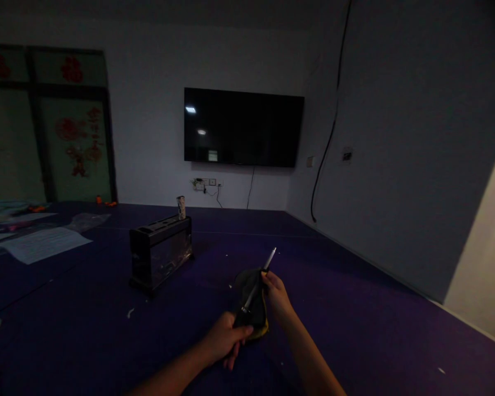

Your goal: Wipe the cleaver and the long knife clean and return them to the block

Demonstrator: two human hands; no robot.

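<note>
My left hand (225, 338) is closed around the dark handle of a slim knife (258, 283), whose pale blade points up and away from me. My right hand (277, 294) is closed on a dark cloth with a yellow underside (253, 313), pressed against the blade near its middle. Both hands are held low in front of me above the purple surface (355, 308). The room is dim, so fine detail of the knife and cloth is hard to make out.
A dark rectangular holder with slots on top (160, 250) stands to the left of my hands, a small patterned handle (181, 207) sticking out of its far end. Papers and plastic (45, 239) lie at the far left. A black screen (243, 127) hangs on the wall.
</note>
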